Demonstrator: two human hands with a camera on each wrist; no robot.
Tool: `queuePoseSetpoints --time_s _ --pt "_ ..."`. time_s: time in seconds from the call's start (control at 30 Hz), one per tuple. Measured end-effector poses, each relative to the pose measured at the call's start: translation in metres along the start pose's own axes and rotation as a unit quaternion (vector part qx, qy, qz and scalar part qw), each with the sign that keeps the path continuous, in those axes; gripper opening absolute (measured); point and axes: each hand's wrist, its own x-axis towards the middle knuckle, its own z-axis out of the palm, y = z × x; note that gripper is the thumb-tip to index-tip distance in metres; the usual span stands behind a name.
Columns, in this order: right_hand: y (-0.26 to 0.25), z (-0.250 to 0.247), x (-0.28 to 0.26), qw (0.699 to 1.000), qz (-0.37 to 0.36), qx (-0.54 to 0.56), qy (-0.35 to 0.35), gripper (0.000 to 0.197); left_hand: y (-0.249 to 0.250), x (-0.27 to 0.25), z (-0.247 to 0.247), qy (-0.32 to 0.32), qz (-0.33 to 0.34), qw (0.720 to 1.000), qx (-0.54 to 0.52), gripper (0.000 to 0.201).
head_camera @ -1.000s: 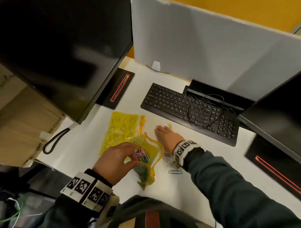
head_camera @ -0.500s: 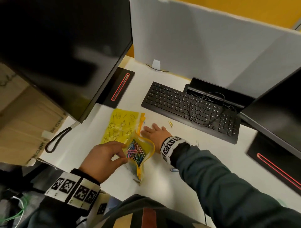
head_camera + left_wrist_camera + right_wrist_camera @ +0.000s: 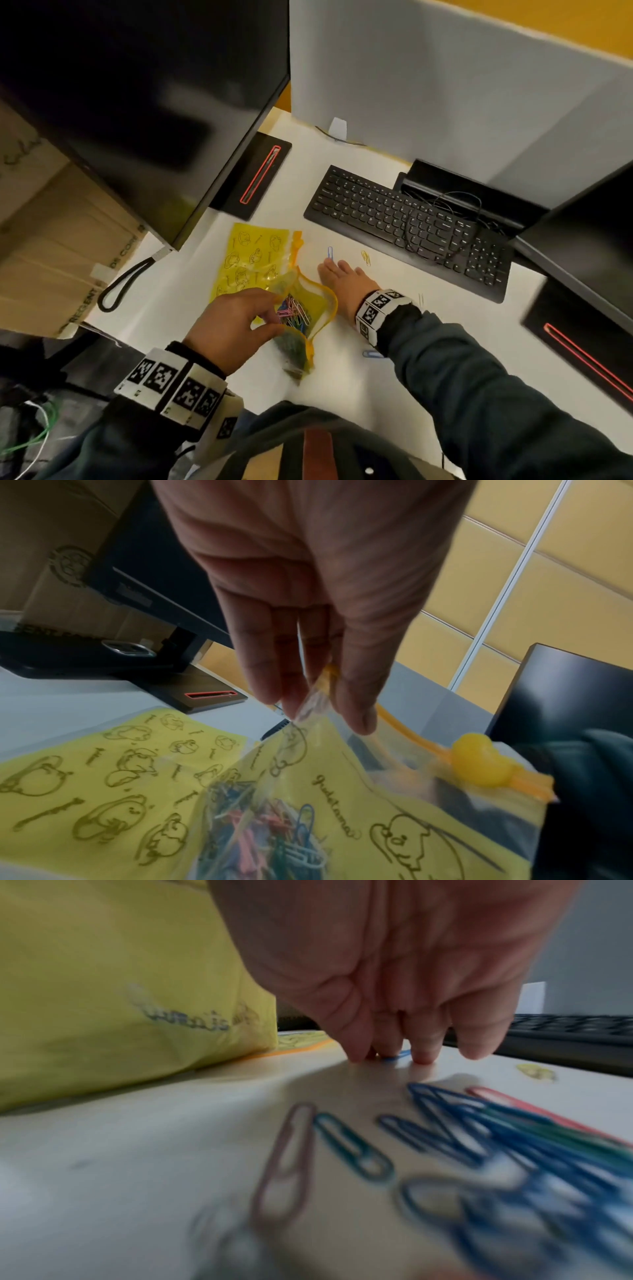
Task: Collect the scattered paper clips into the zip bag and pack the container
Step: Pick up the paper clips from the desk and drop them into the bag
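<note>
My left hand (image 3: 270, 317) pinches the near rim of a yellow zip bag (image 3: 322, 301) and holds its mouth open just above the white desk; the left wrist view shows thumb and fingers (image 3: 356, 710) on that rim. Several coloured paper clips (image 3: 274, 831) lie inside it. My right hand (image 3: 337, 272) lies palm down on the desk right of the bag, its fingertips (image 3: 424, 1056) touching a blue paper clip (image 3: 330, 253). Several loose clips (image 3: 479, 1137) lie under that wrist. A yellow clip (image 3: 365, 257) lies near the keyboard, and another blue clip (image 3: 371, 354) sits by my right forearm.
A second yellow zip bag (image 3: 251, 260) lies flat behind the open one. A black keyboard (image 3: 404, 219) with a cable on it runs along the back right. Two monitors on black stands (image 3: 253, 178) flank the desk. A cardboard box (image 3: 51, 240) stands at the left.
My right hand has slid left across the desk toward the bag, and its fingertips now meet a blue clip. My left hand keeps its pinch on the bag's rim.
</note>
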Motion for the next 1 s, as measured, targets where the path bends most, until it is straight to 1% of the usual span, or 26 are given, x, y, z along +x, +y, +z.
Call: queuePoseSetpoints --time_s 0.07,0.13,0.2,0.23,0.3,0.33,0.4,0.43,0.5,0.57,0.63,0.67,0.73,0.77,0.83,0.9,1.0 --pt "0.011 0.01 -0.019 1.0 0.002 -0.01 0.006 0.056 0.002 0.002 0.002 -0.001 0.01 1.0 -0.001 0.011" --pt "0.02 0.015 -0.033 0.999 0.0 -0.031 0.038 0.051 0.004 0.003 0.001 -0.008 0.012 1.0 -0.002 0.013" --pt "0.026 0.008 -0.034 0.996 0.011 -0.003 0.092 0.047 0.004 0.004 -0.001 -0.015 0.013 1.0 -0.004 0.016" --pt "0.031 0.003 -0.03 0.993 0.023 0.029 0.108 0.052 0.005 0.004 -0.001 -0.016 0.012 1.0 -0.006 0.015" --pt "0.042 -0.004 -0.02 0.99 0.059 0.083 0.094 0.068 0.005 0.004 -0.001 -0.013 0.01 1.0 -0.006 0.011" --pt "0.047 -0.004 -0.016 0.991 0.068 0.092 0.076 0.071 0.005 0.004 0.0 -0.011 0.009 1.0 -0.005 0.01" --pt "0.048 0.0 -0.014 0.993 0.059 0.08 0.062 0.063 0.006 0.004 0.001 -0.007 0.004 1.0 -0.009 0.01" --pt "0.047 0.003 -0.017 0.994 0.047 0.073 0.066 0.058 0.006 0.004 0.002 -0.005 -0.002 1.0 -0.014 0.01" --pt "0.04 0.009 -0.029 0.995 0.015 0.059 0.074 0.054 0.006 0.005 0.002 0.001 -0.015 1.0 -0.025 0.011" --pt "0.037 0.017 -0.044 0.997 -0.009 0.038 0.066 0.059 0.006 0.005 0.004 0.005 -0.022 0.999 -0.031 0.011" --pt "0.038 0.028 -0.055 0.998 -0.013 0.024 0.054 0.065 0.01 0.005 0.005 0.013 -0.022 0.999 -0.031 0.011" --pt "0.038 0.034 -0.059 0.998 -0.017 0.019 0.063 0.06 0.012 0.005 0.005 0.018 -0.018 0.999 -0.033 0.012" --pt "0.035 0.043 -0.062 0.995 -0.021 0.02 0.094 0.042 0.017 0.006 0.006 0.027 -0.005 0.999 -0.037 0.012" --pt "0.032 0.045 -0.063 0.995 -0.017 0.021 0.101 0.036 0.02 0.007 0.006 0.031 0.004 0.999 -0.039 0.012" --pt "0.027 0.047 -0.064 0.995 -0.004 0.013 0.099 0.037 0.026 0.008 0.005 0.041 0.02 0.998 -0.045 0.011" --pt "0.023 0.047 -0.065 0.994 0.009 -0.001 0.105 0.036 0.033 0.011 0.004 0.046 0.023 0.997 -0.049 0.011" --pt "0.025 0.046 -0.067 0.992 0.022 0.005 0.122 0.033 0.043 0.015 0.005 0.031 0.022 0.998 -0.04 0.012"
